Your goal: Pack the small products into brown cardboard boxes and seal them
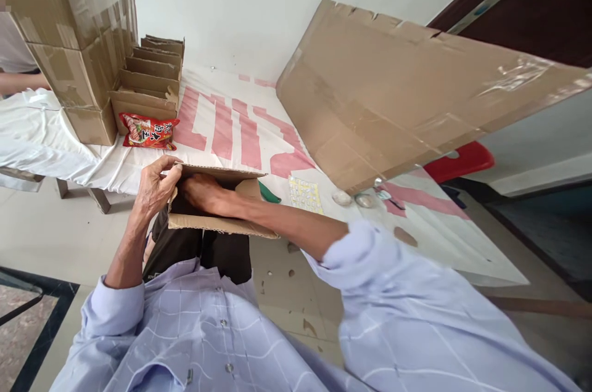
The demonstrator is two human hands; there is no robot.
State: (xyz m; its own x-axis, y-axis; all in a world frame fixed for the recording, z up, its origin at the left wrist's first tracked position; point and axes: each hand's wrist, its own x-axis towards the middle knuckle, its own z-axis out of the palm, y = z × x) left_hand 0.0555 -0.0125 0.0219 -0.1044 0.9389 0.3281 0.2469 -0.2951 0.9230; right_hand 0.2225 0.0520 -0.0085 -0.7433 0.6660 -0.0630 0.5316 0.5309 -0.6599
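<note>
Pinching the left end of an open cardboard box (224, 224) with the left grip (156, 187), closed around the rim between nine and ten o'clock, thumb bent over at the far corner. Tucked inside the same box, the right grip (201, 191), with forearm crossing over the right end near the four o'clock corner; impossible to see the fingertips past the walls, or to say how far spread or whether holding anything. Placed at the near edge of the white-covered desk (444, 244), just above dark trousers (226, 256) at six o'clock, open side up; unclear whether touching the desk edge.

Crowded at three o'clock: just beyond the right end a green thing (269, 193), then a yellow sheet (305, 193), then two roundish lumps (342, 198) by the lower corner of a large cardboard panel (393, 90). Slanting across two o'clock with that panel, so narrowing the room there. Widening at twelve to one o'clock, over red patches (222, 133) between the panel's left edge and a red packet (148, 131) at ten. Backed at eleven by a row of open cartons (145, 105), close beside stacked taped boxes (74, 71). Opening at nine onto tiled floor (69, 238), past the left forearm.
</note>
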